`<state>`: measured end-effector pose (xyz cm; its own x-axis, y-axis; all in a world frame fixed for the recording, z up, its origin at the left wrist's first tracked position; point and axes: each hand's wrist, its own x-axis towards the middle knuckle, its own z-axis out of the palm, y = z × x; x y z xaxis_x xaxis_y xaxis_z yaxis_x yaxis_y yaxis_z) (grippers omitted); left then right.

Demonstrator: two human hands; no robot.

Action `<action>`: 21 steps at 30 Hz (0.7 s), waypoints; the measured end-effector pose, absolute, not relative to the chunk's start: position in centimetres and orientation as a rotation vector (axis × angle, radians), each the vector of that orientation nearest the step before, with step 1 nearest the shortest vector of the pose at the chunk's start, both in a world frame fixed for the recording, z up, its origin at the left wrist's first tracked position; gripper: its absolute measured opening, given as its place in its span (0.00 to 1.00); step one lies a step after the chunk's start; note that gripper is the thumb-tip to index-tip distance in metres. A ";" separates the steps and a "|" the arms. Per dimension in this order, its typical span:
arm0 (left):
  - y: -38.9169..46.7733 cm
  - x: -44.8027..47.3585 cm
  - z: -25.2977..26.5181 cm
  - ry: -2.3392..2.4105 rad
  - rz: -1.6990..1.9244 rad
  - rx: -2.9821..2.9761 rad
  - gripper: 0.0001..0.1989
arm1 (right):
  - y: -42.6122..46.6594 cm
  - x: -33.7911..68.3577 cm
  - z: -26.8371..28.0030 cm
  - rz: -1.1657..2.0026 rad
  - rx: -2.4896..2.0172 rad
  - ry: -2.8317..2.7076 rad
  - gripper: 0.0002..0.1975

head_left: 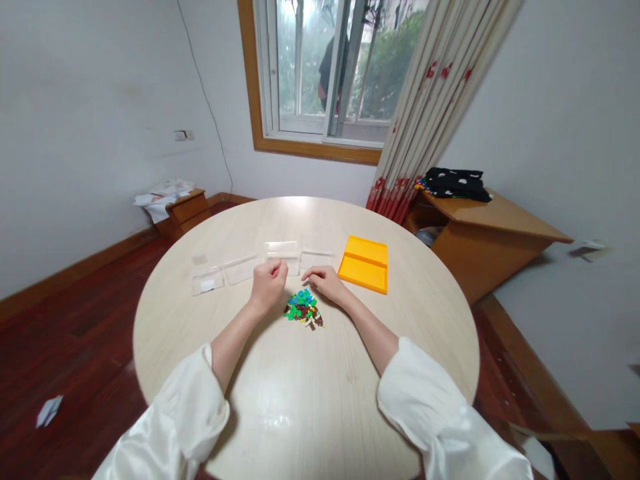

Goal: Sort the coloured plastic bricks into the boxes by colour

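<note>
A small heap of toy building bricks (303,308) in green, blue, brown, yellow and white lies on the round table (300,393). My left hand (269,283) is closed in a loose fist just left of and behind the heap; whatever its fingers hold, if anything, cannot be made out. On the heap's far right side, my right hand (325,283) reaches leftward with its fingers partly stretched and slightly apart, and no piece shows in it. Behind my hands stand clear plastic boxes, among them one (281,249) straight ahead and another (317,259) beyond my right fingers.
An orange two-part tray (365,274) lies right of my right hand. More clear boxes (240,269) sit to the left, one (208,282) with a whitish slip in it. Beyond the table are a wooden desk (495,220) with dark cloth, a curtain (430,87) and a window.
</note>
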<state>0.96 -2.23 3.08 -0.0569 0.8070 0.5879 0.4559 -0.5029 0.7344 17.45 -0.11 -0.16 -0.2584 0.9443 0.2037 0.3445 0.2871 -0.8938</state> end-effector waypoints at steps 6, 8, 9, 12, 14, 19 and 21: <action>-0.8 -0.4 1.4 1.377 1.470 1.740 0.17 | 0.0 18.2 0.1 1.113 -1.036 -1.954 0.10; -0.4 -0.5 1.3 1.388 1.456 1.723 0.17 | -0.1 18.3 0.2 1.137 -1.002 -1.993 0.11; -0.3 -0.6 1.3 1.396 1.455 1.713 0.16 | -0.1 18.3 0.3 1.139 -0.990 -2.006 0.11; -0.2 -0.7 1.5 1.404 1.432 1.697 0.16 | -0.2 18.4 0.4 1.132 -0.967 -2.042 0.11; -0.3 -0.7 1.7 1.392 1.395 1.700 0.16 | -0.2 18.3 0.4 1.115 -0.959 -2.073 0.10; -0.7 -0.4 2.0 1.339 1.289 1.707 0.15 | -0.1 18.2 0.1 1.048 -0.917 -2.139 0.09; -0.9 -0.2 2.0 1.302 1.232 1.700 0.15 | -0.1 18.2 0.0 1.070 -0.898 -2.120 0.10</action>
